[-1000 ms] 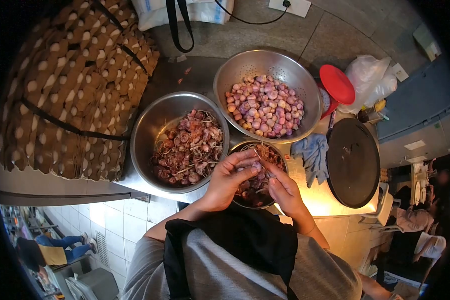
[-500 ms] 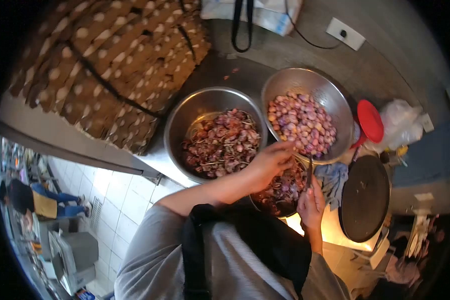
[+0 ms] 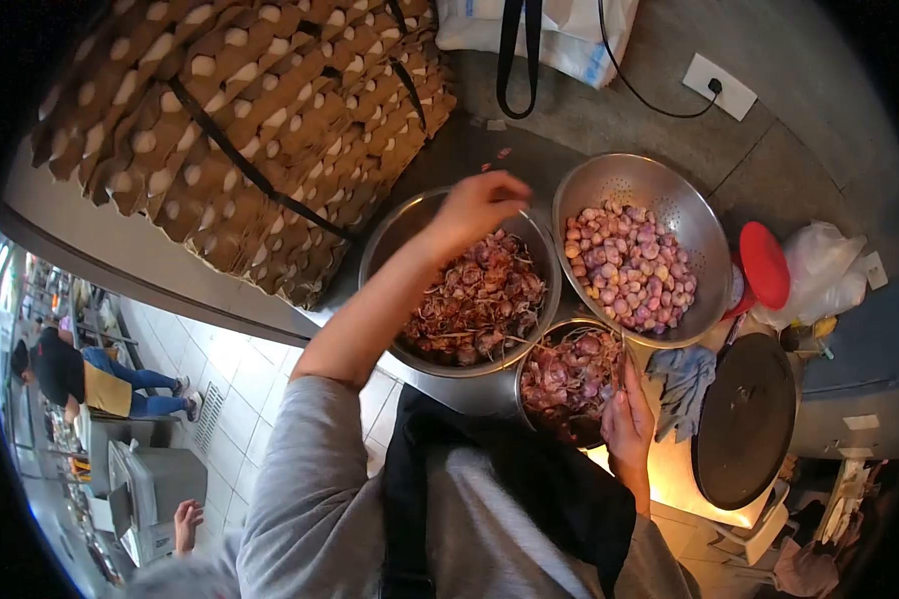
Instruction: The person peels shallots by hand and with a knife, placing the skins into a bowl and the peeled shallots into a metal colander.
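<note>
Left hand (image 3: pixel 484 205) is hovering over the peel bowl (image 3: pixel 390 235), fingers curled, prob. pinching skins.
Right hand (image 3: pixel 627 414) is gripping the small bowl (image 3: pixel 521 384) rim to steady it; the colander (image 3: pixel 609 180) is sitting w/in reach.

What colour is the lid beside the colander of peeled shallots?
Red; the lid sits just right of the colander, clearest in the head view.

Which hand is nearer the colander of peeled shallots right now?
Left. The left hand hovers over the peel bowl, just beside the colander; the right hand rests lower, at the small bowl.
</note>
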Tool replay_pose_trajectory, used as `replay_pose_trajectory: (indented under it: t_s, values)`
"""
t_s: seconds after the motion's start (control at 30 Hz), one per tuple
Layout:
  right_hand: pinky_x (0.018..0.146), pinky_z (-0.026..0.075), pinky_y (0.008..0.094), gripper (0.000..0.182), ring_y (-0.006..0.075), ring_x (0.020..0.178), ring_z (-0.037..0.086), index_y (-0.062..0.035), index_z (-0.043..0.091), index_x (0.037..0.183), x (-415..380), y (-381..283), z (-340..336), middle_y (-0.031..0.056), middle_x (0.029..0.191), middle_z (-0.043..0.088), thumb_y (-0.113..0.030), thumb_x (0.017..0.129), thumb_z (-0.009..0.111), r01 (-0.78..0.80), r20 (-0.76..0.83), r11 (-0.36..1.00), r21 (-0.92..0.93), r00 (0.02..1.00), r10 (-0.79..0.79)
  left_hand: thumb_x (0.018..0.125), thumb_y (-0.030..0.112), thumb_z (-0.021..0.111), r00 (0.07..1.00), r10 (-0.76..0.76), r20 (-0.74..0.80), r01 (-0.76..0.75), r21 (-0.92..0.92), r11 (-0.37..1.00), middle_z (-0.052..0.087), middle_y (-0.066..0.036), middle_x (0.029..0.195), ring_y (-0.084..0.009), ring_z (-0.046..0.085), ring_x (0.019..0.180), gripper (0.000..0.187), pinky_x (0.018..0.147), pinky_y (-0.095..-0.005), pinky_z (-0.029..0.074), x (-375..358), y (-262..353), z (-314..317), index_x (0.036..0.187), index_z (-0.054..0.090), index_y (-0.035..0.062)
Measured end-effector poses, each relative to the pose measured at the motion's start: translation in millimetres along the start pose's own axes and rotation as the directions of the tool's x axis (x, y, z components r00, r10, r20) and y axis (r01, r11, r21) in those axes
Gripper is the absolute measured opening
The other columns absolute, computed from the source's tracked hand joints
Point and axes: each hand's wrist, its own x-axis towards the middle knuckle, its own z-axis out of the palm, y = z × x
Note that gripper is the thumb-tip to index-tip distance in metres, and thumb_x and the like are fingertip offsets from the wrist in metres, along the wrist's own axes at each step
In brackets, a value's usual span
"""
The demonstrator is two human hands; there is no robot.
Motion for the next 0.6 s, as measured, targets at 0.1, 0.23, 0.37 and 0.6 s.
replay_pose_trajectory:
  t_s: [0.1, 0.23, 0.37, 0.6]
  values:
    - [0.042, 0.025, 0.0159, 0.042, 0.0019, 0.046, 0.03, -0.0043, 0.03, 0.131, 1, 11, 0, -0.0057, 0.061, 0.039, -0.013, 0.091, 0.038, -0.003, 0.013, 1.0, 0.017, 1.0, 0.002, 0.071, 0.015, 0.065, 0.967, -0.25, 0.052, 0.177, 0.572, 0.801, 0.061, -0.012, 0.09, -0.0187, 0.059, 0.082, 0.029, 0.074, -0.0288, 0.045, -6, -88, -42, 0.095, 0.057, 0.0017]
    - [0.042, 0.025, 0.0159, 0.041, 0.002, 0.045, 0.03, -0.0038, 0.031, 0.13, 2, 9, 3, -0.0059, 0.059, 0.038, -0.013, 0.091, 0.038, 0.017, 0.021, 1.0, 0.015, 1.0, -0.017, 0.065, 0.019, 0.07, 0.891, -0.444, 0.091, 0.197, 0.805, 0.56, 0.059, -0.016, 0.094, -0.0222, 0.06, 0.08, 0.051, 0.072, -0.0326, 0.046, -38, -116, -48, 0.11, 0.049, 0.0054]
    - [0.043, 0.025, 0.0159, 0.04, 0.0022, 0.046, 0.03, -0.0035, 0.032, 0.13, 1, 7, 4, -0.0057, 0.059, 0.038, -0.013, 0.091, 0.038, -0.002, 0.042, 1.0, 0.028, 0.999, 0.001, 0.064, 0.012, 0.071, 0.782, -0.574, 0.241, 0.438, 0.442, 0.783, 0.055, -0.015, 0.105, -0.0246, 0.059, 0.081, 0.073, 0.072, -0.0332, 0.047, -37, -113, -36, 0.125, 0.032, 0.0058]
    - [0.044, 0.025, 0.0158, 0.04, 0.0022, 0.048, 0.032, -0.0034, 0.033, 0.13, 1, 8, 4, -0.0051, 0.063, 0.041, -0.012, 0.091, 0.039, 0.009, 0.034, 0.999, 0.04, 0.999, -0.01, 0.065, 0.006, 0.07, 0.603, -0.627, 0.493, 0.584, 0.262, 0.768, 0.046, -0.014, 0.118, -0.0246, 0.05, 0.101, 0.083, 0.079, -0.0335, 0.045, -40, -86, -34, 0.132, 0.02, 0.0049]
